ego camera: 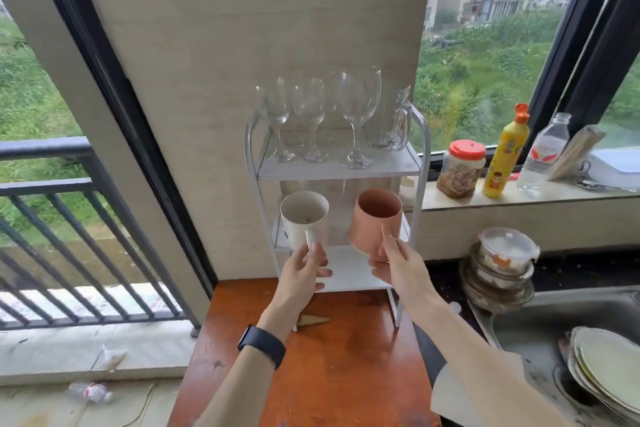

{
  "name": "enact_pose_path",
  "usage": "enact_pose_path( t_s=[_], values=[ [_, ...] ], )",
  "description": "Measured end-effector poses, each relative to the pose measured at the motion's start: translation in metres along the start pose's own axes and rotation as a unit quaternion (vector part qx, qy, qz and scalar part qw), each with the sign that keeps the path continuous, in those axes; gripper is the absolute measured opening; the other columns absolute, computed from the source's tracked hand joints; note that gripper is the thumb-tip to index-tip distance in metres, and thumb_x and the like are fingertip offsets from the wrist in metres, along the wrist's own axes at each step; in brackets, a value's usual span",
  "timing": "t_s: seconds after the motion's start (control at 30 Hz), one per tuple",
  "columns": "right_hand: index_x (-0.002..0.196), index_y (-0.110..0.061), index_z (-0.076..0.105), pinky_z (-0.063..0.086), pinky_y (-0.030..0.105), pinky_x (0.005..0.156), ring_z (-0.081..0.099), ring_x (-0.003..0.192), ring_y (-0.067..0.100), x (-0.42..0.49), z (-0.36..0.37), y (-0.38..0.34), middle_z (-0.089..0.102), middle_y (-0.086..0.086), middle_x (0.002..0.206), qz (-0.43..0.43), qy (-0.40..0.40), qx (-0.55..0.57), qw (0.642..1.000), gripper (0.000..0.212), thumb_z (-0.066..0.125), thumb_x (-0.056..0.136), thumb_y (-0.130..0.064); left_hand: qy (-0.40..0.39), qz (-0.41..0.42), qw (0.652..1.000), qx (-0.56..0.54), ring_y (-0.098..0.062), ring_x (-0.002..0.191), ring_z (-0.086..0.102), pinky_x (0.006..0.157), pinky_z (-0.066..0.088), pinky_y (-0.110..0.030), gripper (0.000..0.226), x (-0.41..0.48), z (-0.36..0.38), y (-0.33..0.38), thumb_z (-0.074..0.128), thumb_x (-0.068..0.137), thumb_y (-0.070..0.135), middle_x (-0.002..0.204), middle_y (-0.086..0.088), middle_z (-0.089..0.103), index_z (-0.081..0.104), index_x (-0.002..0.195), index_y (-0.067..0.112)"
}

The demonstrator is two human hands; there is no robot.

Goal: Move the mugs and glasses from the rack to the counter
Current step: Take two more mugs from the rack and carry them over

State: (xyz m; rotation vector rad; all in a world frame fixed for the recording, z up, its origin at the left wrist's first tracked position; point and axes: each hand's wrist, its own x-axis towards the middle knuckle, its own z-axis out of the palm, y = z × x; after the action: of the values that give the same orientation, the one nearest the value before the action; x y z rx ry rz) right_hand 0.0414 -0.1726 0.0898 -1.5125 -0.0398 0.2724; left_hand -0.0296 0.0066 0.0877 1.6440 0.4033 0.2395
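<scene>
Two mugs are held up in front of the white rack (424,135), one in each hand. The left hand (304,276), with a dark watch (262,346) on its wrist, is closed around the handle of the white mug (298,218), its mouth tilted toward the camera. The right hand (394,262) is wrapped around the lower side of the pink mug (372,218), also tilted with its opening showing. Both mugs are level with the rack's middle shelf and clear of the reddish-brown bench (329,374) below. On the top shelf stand several wine glasses (353,107) and a glass mug (393,125), upright and close together. To the right lies a sink (526,326) holding stacked plates (609,367).
</scene>
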Motion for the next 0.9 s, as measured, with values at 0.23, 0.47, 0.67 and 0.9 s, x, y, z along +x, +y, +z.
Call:
enact_pose_path(
  t_s=[0.23, 0.47, 0.67, 0.9],
  values=[
    [0.083, -0.009, 0.063, 0.058, 0.026, 0.076, 0.072, 0.094, 0.029, -0.065, -0.036, 0.022, 0.069, 0.02, 0.094, -0.007, -0.014, 0.023, 1.0, 0.036, 0.051, 0.103, -0.037, -0.084, 0.051, 0.994, 0.055, -0.013, 0.083, 0.071, 0.076, 0.06, -0.035, 0.022, -0.054, 0.003, -0.019, 0.046, 0.095, 0.058, 0.101, 0.0, 0.068, 0.061, 0.103, 0.044],
    [0.077, -0.01, 0.058, 0.059, 0.04, 0.089, 0.071, 0.097, 0.033, -0.126, -0.119, 0.038, 0.064, 0.031, 0.103, 0.007, 0.064, 0.042, 0.997, 0.034, 0.049, 0.104, -0.029, -0.208, 0.063, 0.97, 0.112, -0.012, 0.082, 0.071, 0.075, 0.058, -0.034, 0.026, -0.102, 0.071, -0.021, 0.042, 0.093, 0.061, 0.094, 0.011, 0.071, 0.059, 0.101, 0.044],
    [0.075, -0.019, 0.067, 0.061, 0.034, 0.084, 0.074, 0.092, 0.025, -0.202, -0.249, 0.046, 0.073, -0.001, 0.079, -0.01, 0.192, 0.04, 0.98, 0.034, 0.054, 0.102, -0.035, -0.341, 0.079, 0.929, 0.118, -0.012, 0.077, 0.072, 0.07, 0.057, -0.029, 0.024, -0.146, 0.198, -0.006, 0.042, 0.098, 0.053, 0.097, 0.001, 0.07, 0.06, 0.104, 0.038],
    [0.058, -0.026, 0.055, 0.061, 0.032, 0.081, 0.074, 0.089, 0.023, -0.358, -0.418, 0.046, 0.072, 0.016, 0.082, -0.044, 0.384, 0.042, 0.921, 0.044, 0.056, 0.098, -0.045, -0.517, 0.064, 0.851, 0.076, -0.009, 0.072, 0.067, 0.065, 0.051, -0.022, 0.026, -0.27, 0.392, 0.021, 0.045, 0.099, 0.049, 0.09, 0.008, 0.069, 0.061, 0.11, 0.033]
  ],
)
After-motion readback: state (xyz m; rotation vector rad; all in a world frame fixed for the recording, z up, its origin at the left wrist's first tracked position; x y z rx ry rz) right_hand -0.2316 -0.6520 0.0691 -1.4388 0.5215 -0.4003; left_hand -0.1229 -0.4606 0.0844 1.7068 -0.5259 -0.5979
